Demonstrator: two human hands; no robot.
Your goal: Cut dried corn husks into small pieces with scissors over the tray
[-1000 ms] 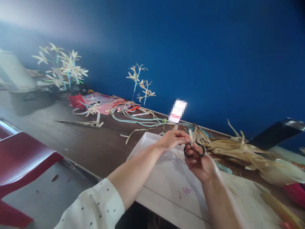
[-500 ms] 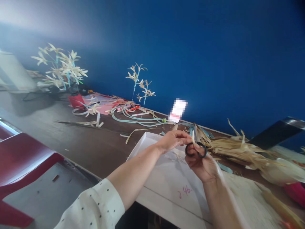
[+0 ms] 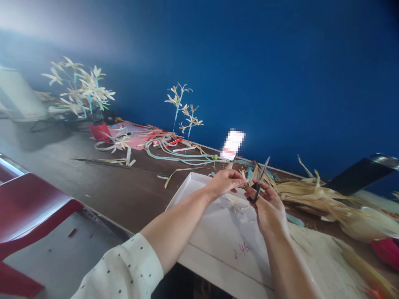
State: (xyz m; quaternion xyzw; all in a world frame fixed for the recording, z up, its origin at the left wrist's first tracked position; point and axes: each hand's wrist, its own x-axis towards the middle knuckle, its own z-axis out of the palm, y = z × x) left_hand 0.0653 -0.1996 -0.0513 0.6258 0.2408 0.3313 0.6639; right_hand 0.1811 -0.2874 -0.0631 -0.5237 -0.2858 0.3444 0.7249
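My left hand (image 3: 222, 183) is closed in a pinch above a white paper tray, with a small pale piece of husk (image 3: 243, 176) at its fingertips. Close beside it, my right hand (image 3: 270, 209) is closed around black-handled scissors (image 3: 264, 167), whose blades point up and away. The fingertips of both hands nearly meet, and whether the right fingers also touch the husk piece I cannot tell. Below the hands, thin pale scraps (image 3: 236, 204) lie in the white tray (image 3: 215, 226), which bears pink handwriting.
Dried husks (image 3: 299, 192) are heaped at right. Pale-blue cords (image 3: 174, 158) and pink paper (image 3: 137, 142) lie across the brown table (image 3: 124, 189). A phone (image 3: 232, 145) leans near the blue wall. Husk flowers (image 3: 93, 89) stand in a red pot (image 3: 100, 132); more flower stems (image 3: 177, 101) rise mid-table. A red chair (image 3: 34, 207) is at left.
My right hand has turned the scissors: their handle loops no longer face me and the blades now tilt up to the right. My left hand has barely moved.
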